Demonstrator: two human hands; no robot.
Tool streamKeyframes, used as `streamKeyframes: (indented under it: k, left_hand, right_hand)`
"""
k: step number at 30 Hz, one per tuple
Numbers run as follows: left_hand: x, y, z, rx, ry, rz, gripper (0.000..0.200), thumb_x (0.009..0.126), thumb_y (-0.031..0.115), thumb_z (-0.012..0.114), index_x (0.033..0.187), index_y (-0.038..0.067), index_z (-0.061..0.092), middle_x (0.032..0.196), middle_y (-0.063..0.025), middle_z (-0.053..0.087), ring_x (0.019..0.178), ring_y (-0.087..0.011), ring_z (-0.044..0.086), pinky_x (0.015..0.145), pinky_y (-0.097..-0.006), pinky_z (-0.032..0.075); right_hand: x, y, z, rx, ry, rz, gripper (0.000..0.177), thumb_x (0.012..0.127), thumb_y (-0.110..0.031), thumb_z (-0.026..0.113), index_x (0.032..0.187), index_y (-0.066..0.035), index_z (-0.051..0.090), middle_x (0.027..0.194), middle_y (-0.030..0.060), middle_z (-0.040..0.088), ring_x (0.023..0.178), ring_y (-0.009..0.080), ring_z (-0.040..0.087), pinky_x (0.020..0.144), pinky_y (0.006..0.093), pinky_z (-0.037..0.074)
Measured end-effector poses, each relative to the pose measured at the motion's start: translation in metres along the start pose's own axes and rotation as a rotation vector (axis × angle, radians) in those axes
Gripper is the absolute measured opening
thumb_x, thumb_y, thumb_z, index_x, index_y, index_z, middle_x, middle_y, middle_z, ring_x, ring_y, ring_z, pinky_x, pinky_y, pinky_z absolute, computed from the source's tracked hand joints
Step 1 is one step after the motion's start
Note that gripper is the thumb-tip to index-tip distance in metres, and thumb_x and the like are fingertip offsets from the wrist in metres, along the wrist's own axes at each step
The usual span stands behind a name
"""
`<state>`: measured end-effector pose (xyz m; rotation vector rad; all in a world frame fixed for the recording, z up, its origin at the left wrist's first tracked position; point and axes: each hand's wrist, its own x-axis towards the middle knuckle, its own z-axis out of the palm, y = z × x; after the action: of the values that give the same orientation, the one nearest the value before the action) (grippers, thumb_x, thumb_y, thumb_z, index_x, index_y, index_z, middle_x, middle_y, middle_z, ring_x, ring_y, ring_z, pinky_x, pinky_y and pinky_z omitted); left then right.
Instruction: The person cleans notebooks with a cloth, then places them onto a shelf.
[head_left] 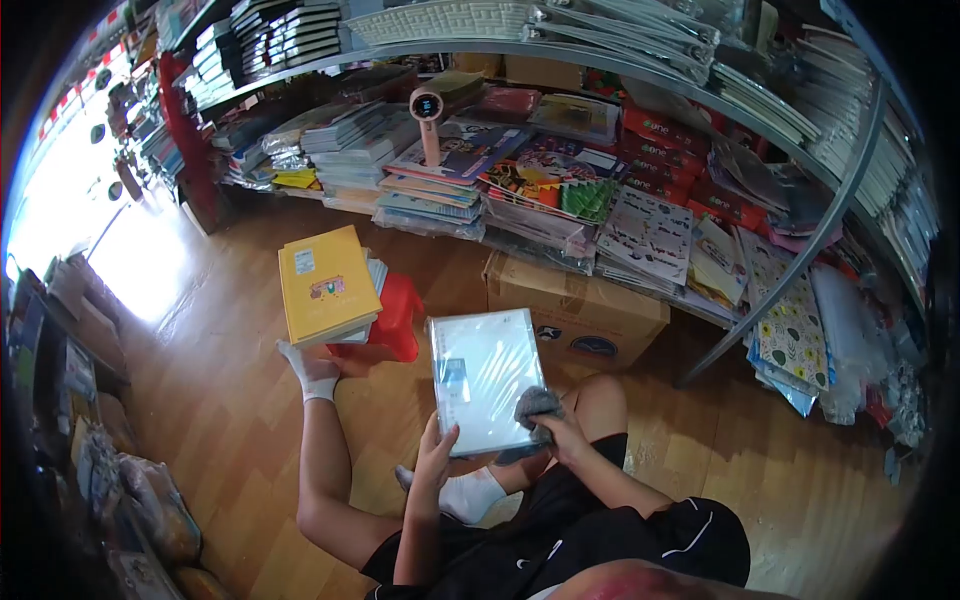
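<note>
A white book in shiny clear plastic wrap [487,370] is held up over my lap. My left hand [434,457] grips its lower left edge, thumb on the front cover. At the lower right corner, my right hand [563,434] is closed on a bunched grey cloth [538,404], which touches the cover. A blue patch with small print shows on the book's left side. Just beyond my foot, a yellow book with a small picture [325,285] lies on top of a stack. That stack rests on a red plastic stool [400,318].
A cardboard box [580,310] stands on the wooden floor under a low shelf. Stacks of wrapped books and papers [560,180] fill the shelf, with a small handheld fan [428,125] upright among them. A metal post [800,260] curves down at right. Wrapped goods [155,500] line the left.
</note>
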<state>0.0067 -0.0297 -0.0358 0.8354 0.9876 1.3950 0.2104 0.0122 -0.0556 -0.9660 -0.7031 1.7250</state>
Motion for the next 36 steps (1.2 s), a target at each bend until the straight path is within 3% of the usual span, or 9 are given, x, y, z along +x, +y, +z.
streamKeyframes:
  k: [6, 14, 18, 19, 20, 22, 26, 28, 36]
  left_hand:
    - [-0.002, 0.0, 0.032, -0.403, -0.091, -0.272, 0.028, 0.082, 0.008, 0.044, 0.104, -0.008, 0.038, 0.086, -0.02, 0.054, 0.072, -0.0291, 0.058, 0.057, -0.0363, 0.052]
    - [0.045, 0.132, 0.106, -0.128, -0.159, 0.355, 0.041, 0.073, 0.005, 0.055, 0.107, -0.006, 0.034, 0.08, -0.0173, 0.053, 0.053, -0.0271, 0.056, 0.042, -0.0345, 0.048]
    - [0.073, 0.208, 0.193, -0.095, -0.341, 0.559, 0.04, 0.076, 0.014, 0.052, 0.108, -0.004, 0.036, 0.084, -0.017, 0.052, 0.049, -0.0246, 0.054, 0.037, -0.0312, 0.047]
    - [0.079, 0.227, 0.217, -0.063, -0.384, 0.496, 0.037, 0.077, 0.013, 0.051, 0.106, -0.005, 0.039, 0.084, -0.0165, 0.054, 0.051, -0.0218, 0.055, 0.036, -0.0274, 0.046]
    - [0.078, 0.246, 0.254, -0.103, -0.452, 0.531, 0.035, 0.077, 0.012, 0.05, 0.105, -0.006, 0.04, 0.086, -0.016, 0.055, 0.054, -0.0193, 0.057, 0.037, -0.0233, 0.045]
    - [0.086, 0.27, 0.315, -0.1, -0.641, 0.517, 0.033, 0.076, 0.013, 0.052, 0.101, -0.006, 0.043, 0.085, -0.0146, 0.056, 0.061, -0.019, 0.059, 0.041, -0.0202, 0.047]
    - [0.125, 0.276, 0.42, -0.072, -0.869, 0.537, 0.031, 0.078, 0.016, 0.053, 0.098, -0.006, 0.045, 0.086, -0.0158, 0.055, 0.079, -0.0207, 0.059, 0.061, -0.022, 0.05]
    - [0.138, 0.271, 0.463, -0.244, -0.763, 0.187, 0.035, 0.082, 0.012, 0.047, 0.104, -0.012, 0.034, 0.099, -0.022, 0.045, 0.078, -0.0281, 0.057, 0.056, -0.0232, 0.051]
    - [0.184, 0.242, 0.49, 0.148, -0.777, 0.38, 0.045, 0.078, 0.033, 0.055, 0.096, -0.008, 0.048, 0.086, -0.0177, 0.057, 0.074, -0.0197, 0.06, 0.067, -0.0242, 0.049]
  right_hand:
    - [0.005, -0.035, 0.003, -0.037, -0.121, -0.282, 0.031, 0.069, 0.005, 0.054, 0.099, -0.001, 0.048, 0.092, 0.0048, 0.055, 0.084, 0.0146, 0.053, 0.076, 0.0251, 0.042]
    - [0.007, -0.084, -0.055, -0.007, 0.234, -0.518, 0.026, 0.075, -0.012, 0.055, 0.098, 0.0, 0.052, 0.095, 0.006, 0.054, 0.087, 0.0147, 0.051, 0.079, 0.0259, 0.039]
    - [0.026, -0.037, -0.1, -0.303, 0.252, -0.275, 0.034, 0.073, -0.017, 0.059, 0.102, -0.001, 0.049, 0.096, 0.0058, 0.053, 0.087, 0.017, 0.051, 0.079, 0.0283, 0.039]
    - [-0.03, -0.089, -0.028, -0.01, 0.283, -0.08, 0.035, 0.073, -0.017, 0.06, 0.103, -0.003, 0.049, 0.097, 0.0058, 0.053, 0.088, 0.0171, 0.051, 0.08, 0.028, 0.039]
    - [0.004, -0.027, -0.068, 0.222, 0.106, 0.033, 0.035, 0.072, -0.015, 0.061, 0.103, -0.004, 0.05, 0.097, 0.0064, 0.053, 0.089, 0.0169, 0.05, 0.08, 0.028, 0.039]
    - [0.005, 0.007, -0.08, -0.654, -0.072, -0.494, 0.037, 0.074, -0.014, 0.058, 0.107, -0.003, 0.046, 0.098, 0.0068, 0.053, 0.094, 0.0157, 0.049, 0.082, 0.028, 0.039]
    - [0.004, 0.01, -0.075, -0.443, -0.13, -0.29, 0.036, 0.074, -0.008, 0.055, 0.108, 0.0, 0.046, 0.099, 0.0063, 0.053, 0.093, 0.0138, 0.049, 0.083, 0.0249, 0.037]
    - [0.006, 0.012, -0.078, -0.299, -0.148, -0.266, 0.035, 0.074, -0.008, 0.054, 0.107, 0.0, 0.046, 0.098, 0.0066, 0.053, 0.092, 0.0146, 0.05, 0.083, 0.0252, 0.037]
    - [0.012, 0.011, -0.087, 0.04, -0.129, -0.19, 0.035, 0.076, -0.006, 0.052, 0.109, 0.001, 0.045, 0.1, 0.0059, 0.052, 0.093, 0.0147, 0.048, 0.083, 0.0254, 0.037]
